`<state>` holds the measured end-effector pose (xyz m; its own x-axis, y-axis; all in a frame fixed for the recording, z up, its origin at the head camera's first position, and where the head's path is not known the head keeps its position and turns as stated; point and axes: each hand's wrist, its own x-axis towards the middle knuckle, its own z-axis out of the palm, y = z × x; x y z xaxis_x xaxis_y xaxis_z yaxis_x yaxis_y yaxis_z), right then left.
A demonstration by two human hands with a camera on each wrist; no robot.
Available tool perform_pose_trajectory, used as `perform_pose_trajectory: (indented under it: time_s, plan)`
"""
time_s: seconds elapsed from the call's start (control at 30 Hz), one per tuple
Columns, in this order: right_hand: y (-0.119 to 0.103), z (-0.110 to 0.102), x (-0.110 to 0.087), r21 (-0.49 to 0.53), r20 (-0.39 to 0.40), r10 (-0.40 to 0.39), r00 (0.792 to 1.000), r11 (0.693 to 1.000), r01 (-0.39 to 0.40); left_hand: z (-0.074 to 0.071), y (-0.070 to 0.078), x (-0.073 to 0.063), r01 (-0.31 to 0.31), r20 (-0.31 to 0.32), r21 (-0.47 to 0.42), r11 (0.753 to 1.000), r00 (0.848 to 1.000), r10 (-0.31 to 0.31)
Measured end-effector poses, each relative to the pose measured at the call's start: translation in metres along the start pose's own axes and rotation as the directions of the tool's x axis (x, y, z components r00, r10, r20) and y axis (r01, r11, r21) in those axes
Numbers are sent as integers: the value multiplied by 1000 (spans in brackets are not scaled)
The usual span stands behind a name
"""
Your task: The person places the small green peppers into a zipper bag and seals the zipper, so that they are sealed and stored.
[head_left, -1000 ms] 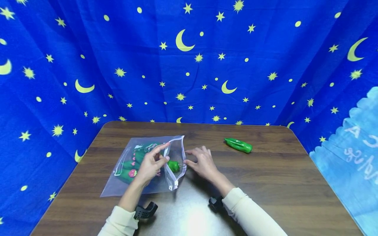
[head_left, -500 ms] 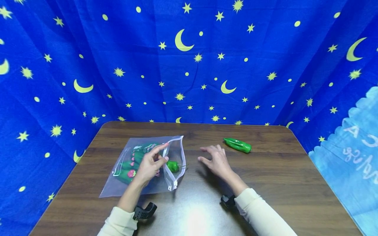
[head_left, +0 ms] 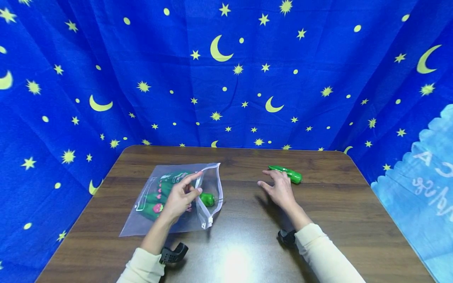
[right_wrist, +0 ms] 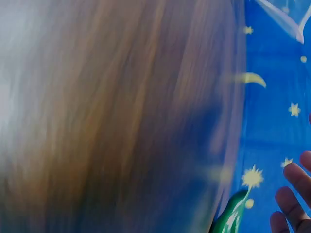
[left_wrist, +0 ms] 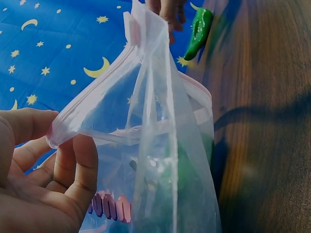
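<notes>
A: Clear plastic, that bag (head_left: pixel 170 200) — it lies on the table (head_left: pixel 329 220) at about nine o'clock from the middle, with its mouth turned toward three o'clock.

B: And the left hand (head_left: pixel 180 196) has it?

A: Yes. Thumb and fingers pinch the upper lip of the mouth and lift it, so the opening gapes. The left wrist view shows the rim (left_wrist: pixel 92 104) caught between thumb and fingers (left_wrist: pixel 77 160).

B: Anything inside?

A: One green pepper (head_left: pixel 207 199) sits just inside the mouth, and printed green shapes with pink strawberries (head_left: pixel 159 207) show through the plastic deeper in.

B: What about the right hand (head_left: pixel 279 190)?

A: It is over the table at about one o'clock from the bag, well apart from it, fingers spread and loose, holding nothing. Its fingertips are right at a second pepper (head_left: pixel 287 173), which lies on the wood toward the far edge. Whether they touch it I cannot tell.

B: Does the right wrist view help?

A: Hardly; it is blurred. Fingertips (right_wrist: pixel 291 194) and the pepper's end (right_wrist: pixel 231 216) show close together.
</notes>
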<state>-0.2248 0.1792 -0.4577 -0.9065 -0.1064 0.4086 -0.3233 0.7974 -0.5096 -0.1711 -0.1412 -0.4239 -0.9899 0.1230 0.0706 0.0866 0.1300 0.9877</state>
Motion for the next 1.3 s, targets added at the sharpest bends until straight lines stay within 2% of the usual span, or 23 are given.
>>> perform_pose_trajectory:
  time_s: [0.2, 0.37, 0.63, 1.0, 1.3]
  plan:
    - [23, -8, 4, -21, -39, 88, 995, 996, -89, 0, -1, 0, 0, -11, 12, 1000, 1000, 1]
    - [36, -16, 7, -30, -51, 174, 983, 984, -176, 1, -2, 0, -41, -38, 42, 998, 998, 43]
    - [56, -22, 9, -56, -92, 252, 963, 964, -258, 1, -2, 0, -54, -33, 25, 998, 998, 55]
    - [79, -27, 9, -125, -38, 351, 936, 927, -353, 0, -2, 1, -44, -17, 12, 999, 999, 44]
    - [85, -28, 8, -153, 19, 407, 913, 904, -399, 0, -1, 1, -25, -7, 14, 1000, 1000, 25]
